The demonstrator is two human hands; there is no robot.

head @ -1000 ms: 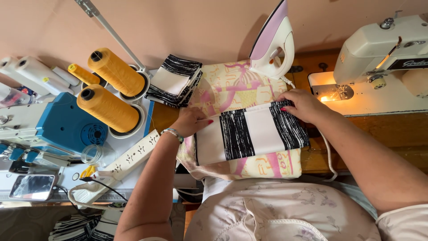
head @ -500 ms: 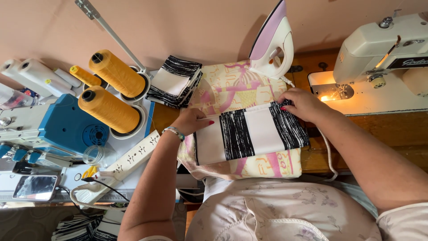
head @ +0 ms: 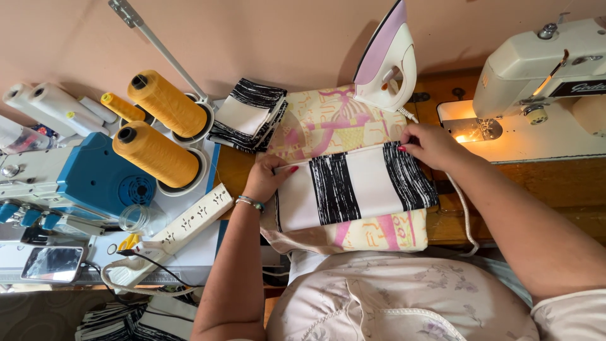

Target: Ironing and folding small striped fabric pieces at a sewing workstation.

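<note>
- Black-and-white striped fabric piece (head: 356,186): lies flat on a pink-and-yellow printed pressing pad (head: 328,126), in the middle of the wooden table (head: 555,183). Probably light, soft and limp, liable to crease or slide on the pad; best taken at the upper edge and corners.
- Left hand (head: 268,178): fingers closed on the fabric's upper left corner, pinning it.
- Right hand (head: 429,145): fingertips pinching the upper right corner (grip narrow, on the cloth edge).
- Steam iron (head: 386,60): stands upright on its heel just behind the pad, its cord trailing by the right wrist; a possible snag.
- Stack of folded striped pieces (head: 249,113): behind the left hand, near.
- Yellow thread cones (head: 158,129): further left, beside a blue overlock machine (head: 69,183).
- Cream sewing machine (head: 543,82): right, its lamp lit.
- White power strip (head: 183,224): left of the forearm.
</note>
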